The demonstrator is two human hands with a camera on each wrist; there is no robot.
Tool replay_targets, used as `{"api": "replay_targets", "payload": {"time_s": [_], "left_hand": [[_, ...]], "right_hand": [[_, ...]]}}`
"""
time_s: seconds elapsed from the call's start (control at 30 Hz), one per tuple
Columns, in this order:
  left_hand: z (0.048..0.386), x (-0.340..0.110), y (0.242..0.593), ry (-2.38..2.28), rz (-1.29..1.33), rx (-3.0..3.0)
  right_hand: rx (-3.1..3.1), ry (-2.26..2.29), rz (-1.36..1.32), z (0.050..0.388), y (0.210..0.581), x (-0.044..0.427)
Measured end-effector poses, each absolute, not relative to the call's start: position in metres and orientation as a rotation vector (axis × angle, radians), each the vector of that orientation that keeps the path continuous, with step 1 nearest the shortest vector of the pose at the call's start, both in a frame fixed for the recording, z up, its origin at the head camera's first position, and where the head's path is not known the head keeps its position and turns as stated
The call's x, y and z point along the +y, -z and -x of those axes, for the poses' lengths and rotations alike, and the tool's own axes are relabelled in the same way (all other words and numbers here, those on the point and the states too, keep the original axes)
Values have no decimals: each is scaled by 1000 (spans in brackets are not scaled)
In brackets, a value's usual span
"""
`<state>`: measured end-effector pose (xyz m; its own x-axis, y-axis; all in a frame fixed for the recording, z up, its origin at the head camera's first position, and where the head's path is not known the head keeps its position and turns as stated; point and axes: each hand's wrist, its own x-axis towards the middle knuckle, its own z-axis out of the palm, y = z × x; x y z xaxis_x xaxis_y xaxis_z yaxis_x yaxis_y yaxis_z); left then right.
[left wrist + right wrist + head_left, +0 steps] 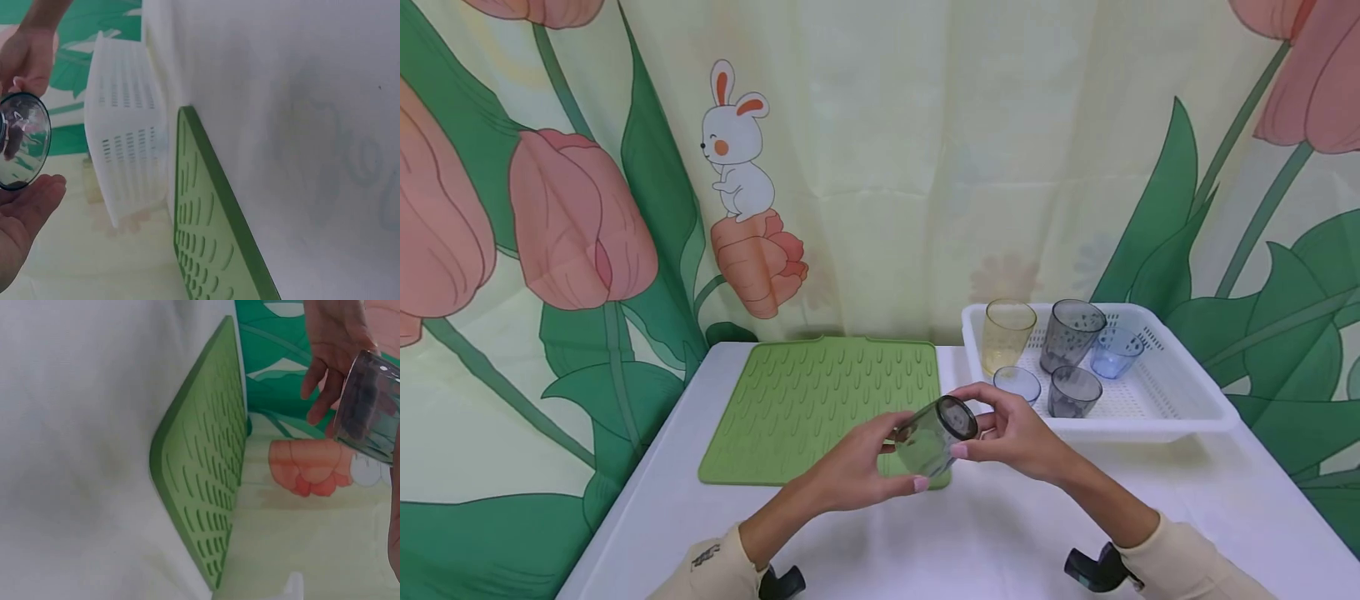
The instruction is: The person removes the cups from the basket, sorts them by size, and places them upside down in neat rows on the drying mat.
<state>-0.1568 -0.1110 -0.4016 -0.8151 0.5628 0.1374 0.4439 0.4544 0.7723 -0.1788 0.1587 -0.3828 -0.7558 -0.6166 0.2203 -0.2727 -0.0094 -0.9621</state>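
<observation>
A grey-tinted drinking glass (928, 437) is held tilted above the near right corner of the green ridged mat (820, 408). My right hand (1011, 429) grips it near its dark round end, thumb in front and fingers behind. At the glass's other end is my left hand (868, 467), its thumb and fingers spread apart around that end. In the right wrist view the left hand's fingers (322, 403) look loose beside the glass (369, 406). The left wrist view shows the wide rim of the glass (47, 134) close to the left hand (25, 219).
To the right stands a white perforated basket (1187, 383). It holds a tall yellow glass (1006, 337), a tall grey glass (1067, 342), a small blue glass (1116, 354), a small grey glass (1075, 400) and a clear glass (1017, 383). A printed curtain (880, 167) hangs behind the white table (1000, 542).
</observation>
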Motion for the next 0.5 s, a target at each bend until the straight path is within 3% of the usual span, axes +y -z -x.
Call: {"api": "replay_targets", "payload": {"time_s": [0.5], "left_hand": [[163, -156, 424, -1268, -841, 2644]], "right_hand": [[2230, 1814, 781, 198, 364, 140]]}}
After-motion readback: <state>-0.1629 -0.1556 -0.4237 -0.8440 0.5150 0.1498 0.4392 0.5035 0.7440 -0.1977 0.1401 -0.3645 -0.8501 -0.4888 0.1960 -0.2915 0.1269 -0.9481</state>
